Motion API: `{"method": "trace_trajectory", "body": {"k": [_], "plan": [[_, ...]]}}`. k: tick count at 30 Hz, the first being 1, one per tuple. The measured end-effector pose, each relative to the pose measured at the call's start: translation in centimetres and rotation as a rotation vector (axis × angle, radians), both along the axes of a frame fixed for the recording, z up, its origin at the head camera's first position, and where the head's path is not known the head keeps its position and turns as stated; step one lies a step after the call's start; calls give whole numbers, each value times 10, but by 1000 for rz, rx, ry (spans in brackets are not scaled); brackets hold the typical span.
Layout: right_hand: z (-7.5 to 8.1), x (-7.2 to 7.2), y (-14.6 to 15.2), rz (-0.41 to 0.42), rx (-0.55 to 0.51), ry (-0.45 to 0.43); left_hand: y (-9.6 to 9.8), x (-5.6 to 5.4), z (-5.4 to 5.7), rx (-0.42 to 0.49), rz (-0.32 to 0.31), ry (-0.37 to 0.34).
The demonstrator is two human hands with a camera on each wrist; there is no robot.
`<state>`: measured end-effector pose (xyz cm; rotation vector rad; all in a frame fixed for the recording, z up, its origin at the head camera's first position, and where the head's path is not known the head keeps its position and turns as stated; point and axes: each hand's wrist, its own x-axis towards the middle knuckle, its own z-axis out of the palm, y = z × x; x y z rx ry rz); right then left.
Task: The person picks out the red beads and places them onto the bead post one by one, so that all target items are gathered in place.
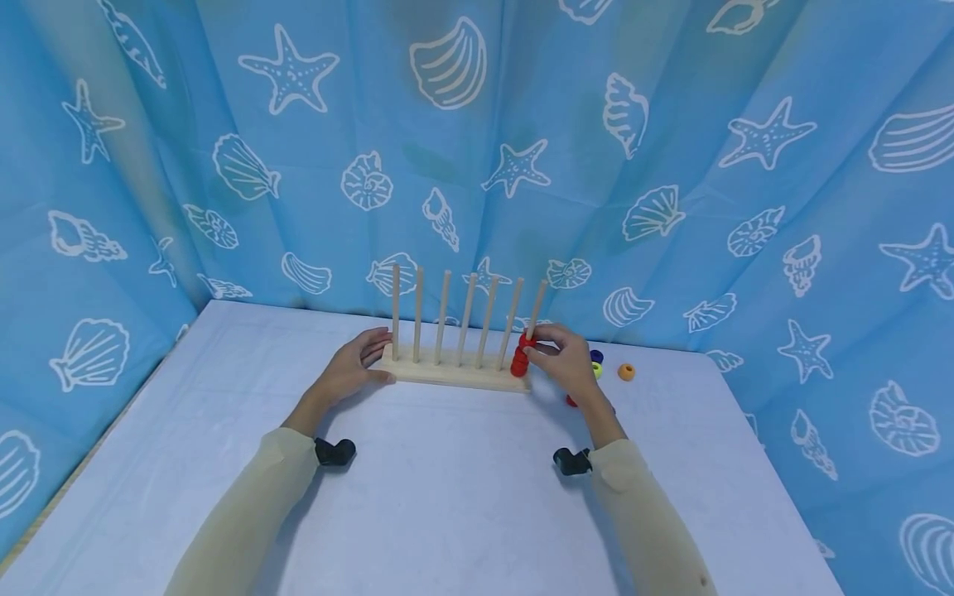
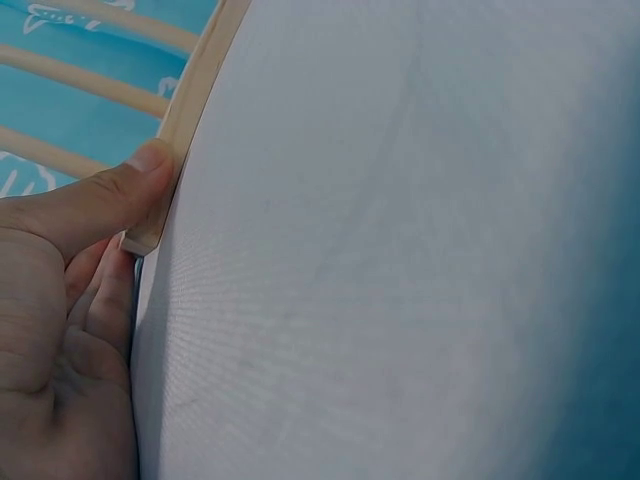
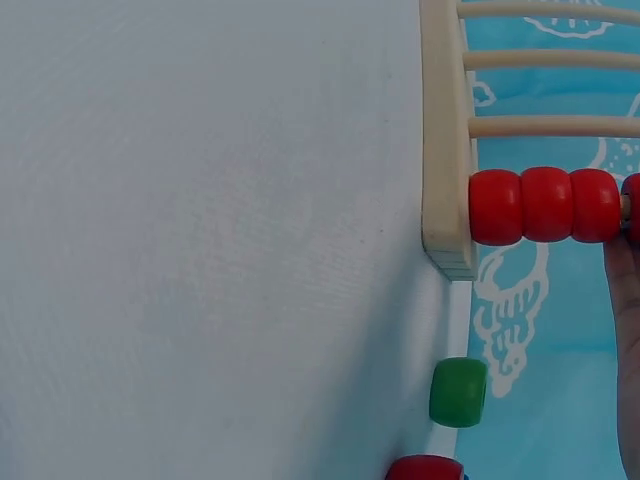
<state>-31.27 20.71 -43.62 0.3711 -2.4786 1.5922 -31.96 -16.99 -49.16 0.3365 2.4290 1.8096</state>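
Note:
A wooden peg rack [image 1: 458, 377] stands near the back of the table, with several upright pegs along its base. My left hand [image 1: 350, 366] grips the left end of that base, thumb [image 2: 150, 165] on the front and fingers behind. Three red beads [image 3: 545, 205] sit stacked on the rightmost peg. Just above them, my right hand [image 1: 566, 360] pinches another red bead [image 3: 632, 205] threaded on the same peg, a small gap below it. Most of the right hand lies outside the right wrist view.
Loose beads lie right of the rack: a dark blue bead [image 1: 596, 356], a yellow bead [image 1: 597, 370], an orange bead [image 1: 627, 372] and a red bead [image 1: 571, 401]. A green bead [image 3: 458, 392] shows in the right wrist view. Behind the white table [image 1: 447, 497] hangs a blue curtain [image 1: 462, 132].

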Motion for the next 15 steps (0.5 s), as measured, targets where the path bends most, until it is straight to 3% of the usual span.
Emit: {"method": "trace_trajectory", "body": {"k": [9, 15], "plan": [[-2, 1, -1, -5, -6, -5, 1, 3, 4, 15, -16, -10], [-4, 1, -1, -3, -5, 2, 5, 16, 26, 7, -28, -13]]}}
